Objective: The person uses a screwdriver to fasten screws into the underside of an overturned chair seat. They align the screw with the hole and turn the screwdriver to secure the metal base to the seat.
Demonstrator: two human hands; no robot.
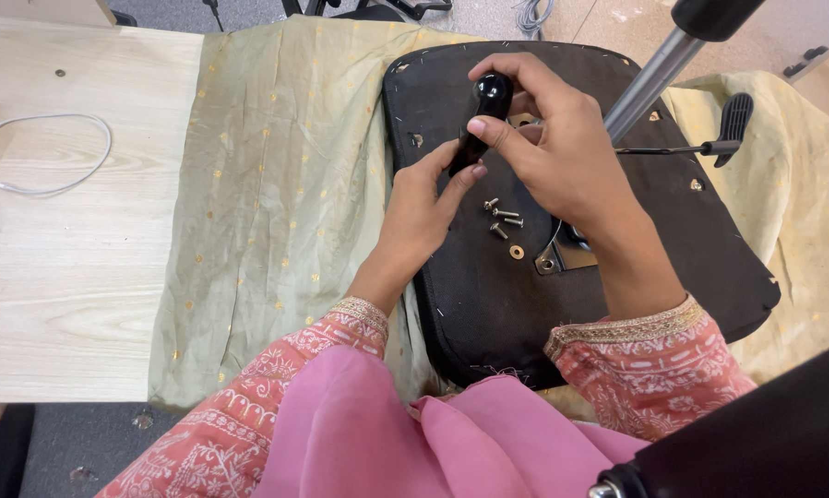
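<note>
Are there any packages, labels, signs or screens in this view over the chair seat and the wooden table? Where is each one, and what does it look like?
None are in view. The hands hold a black screwdriver handle over an upturned black chair seat lying on a pale green cloth; loose screws lie on the seat, and a white cable lies on the table.

Bright, even indoor light, soft shadows, sharp focus, slight wide-angle stretch at edges.
</note>
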